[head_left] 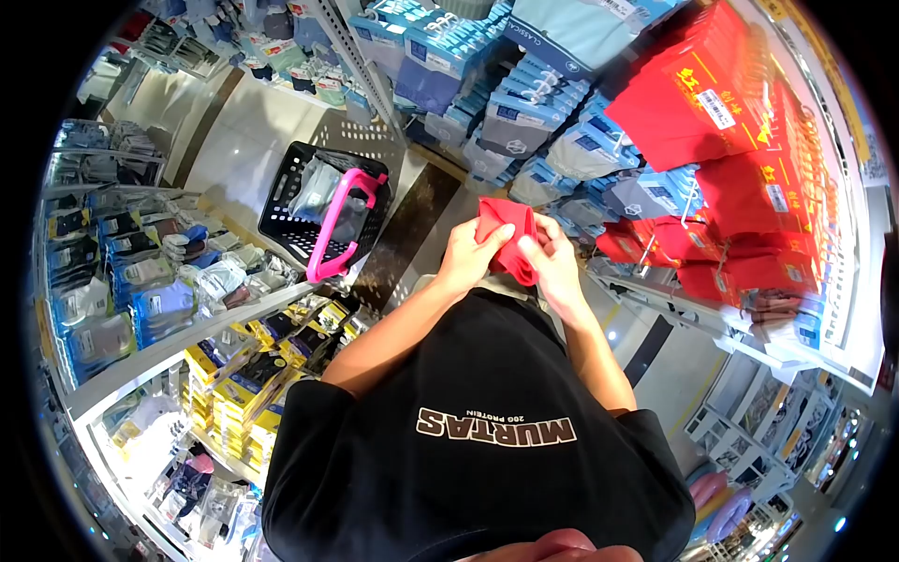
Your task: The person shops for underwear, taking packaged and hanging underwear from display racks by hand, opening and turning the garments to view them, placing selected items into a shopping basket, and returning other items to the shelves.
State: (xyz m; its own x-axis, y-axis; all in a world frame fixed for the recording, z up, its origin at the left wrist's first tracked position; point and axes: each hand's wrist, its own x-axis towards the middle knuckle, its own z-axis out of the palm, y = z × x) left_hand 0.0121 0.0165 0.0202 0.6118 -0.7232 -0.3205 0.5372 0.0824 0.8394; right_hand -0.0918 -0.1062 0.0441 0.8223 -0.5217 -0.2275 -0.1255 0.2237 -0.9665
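Between my two hands, in front of my chest, is a folded red cloth garment [496, 217]; its exact kind is hidden by the folding. My left hand [471, 255] grips its left side, thumb lying on top. On the other side, my right hand [554, 259] pinches the lower right part with thumb and fingers. Red packs with yellow print [702, 98] hang on hooks to the right, beyond my right hand. Packs of grey and blue clothing [518, 122] hang on the rack ahead of my hands.
A black shopping basket [273, 201] with a pink handle [330, 225] stands on the floor at left, with grey packs [320, 187] inside. Left of me, a shelf holds packaged socks [150, 272], with yellow packs [234, 398] below it. A white shelf edge [670, 314] runs along my right.
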